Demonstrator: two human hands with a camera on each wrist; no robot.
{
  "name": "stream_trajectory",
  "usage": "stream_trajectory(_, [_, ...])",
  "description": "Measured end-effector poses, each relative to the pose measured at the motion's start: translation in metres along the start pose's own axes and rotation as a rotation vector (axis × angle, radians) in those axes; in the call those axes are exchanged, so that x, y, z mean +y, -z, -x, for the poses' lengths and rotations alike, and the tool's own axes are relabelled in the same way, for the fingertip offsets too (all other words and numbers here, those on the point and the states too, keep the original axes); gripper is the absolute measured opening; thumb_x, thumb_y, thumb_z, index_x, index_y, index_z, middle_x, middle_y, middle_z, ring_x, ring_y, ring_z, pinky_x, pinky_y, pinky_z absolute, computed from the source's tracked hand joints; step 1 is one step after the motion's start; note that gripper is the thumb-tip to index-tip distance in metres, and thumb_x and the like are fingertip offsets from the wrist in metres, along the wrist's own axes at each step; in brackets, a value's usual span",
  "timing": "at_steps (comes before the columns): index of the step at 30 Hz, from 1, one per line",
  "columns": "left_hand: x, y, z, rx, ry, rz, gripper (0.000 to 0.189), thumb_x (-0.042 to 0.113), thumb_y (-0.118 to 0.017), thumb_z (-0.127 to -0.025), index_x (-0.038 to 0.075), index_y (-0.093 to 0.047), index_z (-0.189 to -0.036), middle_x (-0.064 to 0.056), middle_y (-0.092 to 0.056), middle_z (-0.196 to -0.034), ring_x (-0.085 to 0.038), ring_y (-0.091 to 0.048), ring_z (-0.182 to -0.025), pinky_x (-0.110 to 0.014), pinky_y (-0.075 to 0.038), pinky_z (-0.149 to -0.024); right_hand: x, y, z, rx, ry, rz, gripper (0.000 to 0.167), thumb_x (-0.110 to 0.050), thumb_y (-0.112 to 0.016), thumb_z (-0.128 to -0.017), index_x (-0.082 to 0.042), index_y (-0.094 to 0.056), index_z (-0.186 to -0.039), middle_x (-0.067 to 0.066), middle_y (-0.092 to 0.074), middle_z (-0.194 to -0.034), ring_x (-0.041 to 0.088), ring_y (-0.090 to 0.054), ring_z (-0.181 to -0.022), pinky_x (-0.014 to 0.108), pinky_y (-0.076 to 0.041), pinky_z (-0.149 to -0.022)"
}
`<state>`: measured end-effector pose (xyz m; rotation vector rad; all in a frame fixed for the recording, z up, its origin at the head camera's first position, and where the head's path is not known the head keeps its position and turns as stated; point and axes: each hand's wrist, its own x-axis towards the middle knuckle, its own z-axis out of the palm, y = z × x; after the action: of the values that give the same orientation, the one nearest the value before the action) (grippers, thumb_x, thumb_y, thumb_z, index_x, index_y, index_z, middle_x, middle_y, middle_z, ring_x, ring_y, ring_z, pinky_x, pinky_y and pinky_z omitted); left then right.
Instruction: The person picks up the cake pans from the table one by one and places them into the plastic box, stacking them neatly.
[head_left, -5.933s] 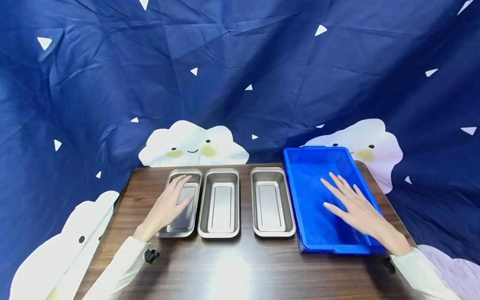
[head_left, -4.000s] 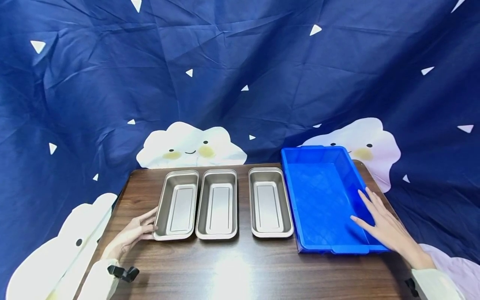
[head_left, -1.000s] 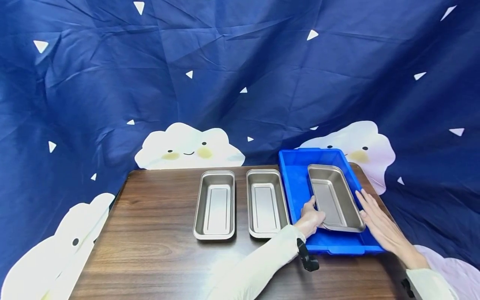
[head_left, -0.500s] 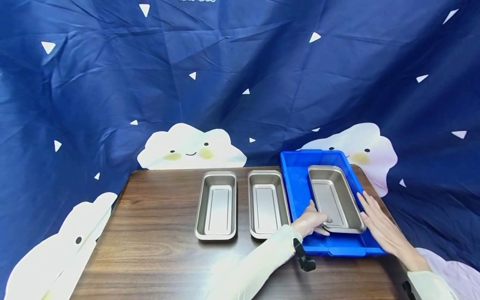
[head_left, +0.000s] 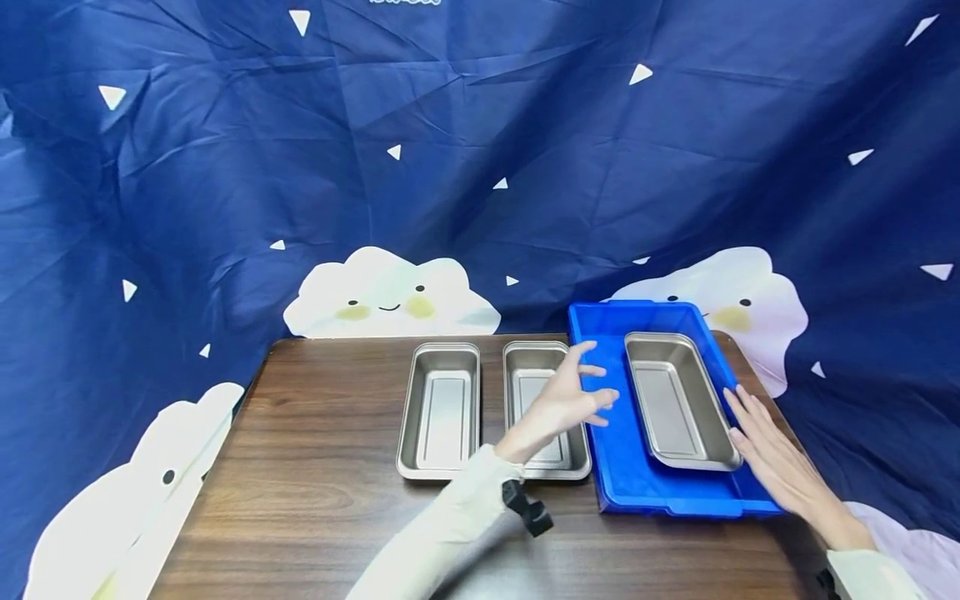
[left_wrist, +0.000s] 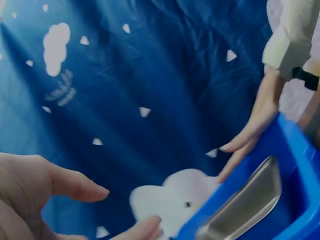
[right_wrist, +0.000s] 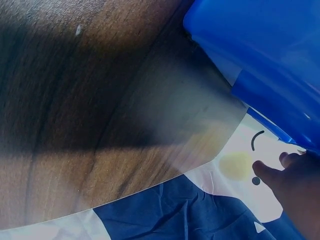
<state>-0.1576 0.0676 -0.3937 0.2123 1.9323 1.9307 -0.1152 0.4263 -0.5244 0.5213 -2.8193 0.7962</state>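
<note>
A metal loaf pan (head_left: 672, 408) lies inside the blue plastic bin (head_left: 611, 479), toward its right side. My left hand (head_left: 558, 406), fingers spread and holding nothing, is over the third pan (head_left: 525, 379) and the bin's left rim. In the left wrist view, a gap shows between the fingers of the left hand (left_wrist: 27, 192). My right hand (head_left: 776, 462) rests with straight fingers along the bin's right rim. The right wrist view has the right hand (right_wrist: 302, 187) beside the bin's outer wall (right_wrist: 260, 50). Another matching pan (head_left: 442, 412) stands on the table, left of the third.
The brown wooden table (head_left: 322, 467) extends left of the pans and along the front. Behind it hangs a dark blue cloth (head_left: 450, 192) with white clouds and triangles. The bin stands at the table's right side, close to the back edge.
My left hand carried the leftmost pan from the table into the bin, let go of it, and has moved back left. My right hand has shifted from over the bin to its right rim.
</note>
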Motion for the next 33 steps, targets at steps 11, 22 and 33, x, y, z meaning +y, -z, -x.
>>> stream_trajectory(11, [0.014,0.075,0.042,-0.008,-0.165,0.092,0.065,-0.009,-0.06,-0.099,0.006,-0.038,-0.159,-0.024,-0.059,-0.137,-0.034,-0.075,-0.096,-0.043,-0.068,-0.078,0.003,0.002,0.001,-0.021,-0.021,-0.007,0.063,-0.015,-0.041,-0.114,-0.006,-0.014,-0.17,0.025,-0.005,-0.175,0.035,0.011,-0.161,0.016,0.014,-0.12])
stream_trajectory(22, [-0.02,0.146,0.071,0.086,-0.187,0.048,0.054,-0.001,-0.062,-0.1,-0.004,-0.044,-0.152,-0.028,-0.061,-0.133,-0.03,-0.076,-0.087,-0.037,-0.067,-0.073,0.001,0.001,0.0,-0.034,-0.041,-0.017,0.063,-0.016,-0.04,-0.114,-0.006,-0.014,-0.17,0.024,-0.004,-0.175,0.035,0.013,-0.161,0.031,0.017,-0.127])
stream_trajectory(33, [-0.078,0.203,0.093,0.322,-0.024,-0.061,0.047,-0.002,-0.061,-0.101,-0.007,-0.049,-0.146,-0.026,-0.065,-0.127,-0.028,-0.074,-0.084,-0.029,-0.063,-0.064,-0.001,0.002,0.0,-0.045,-0.057,-0.018,0.062,-0.018,-0.039,-0.114,-0.007,-0.013,-0.17,0.024,-0.002,-0.175,0.036,0.013,-0.16,0.036,0.019,-0.127])
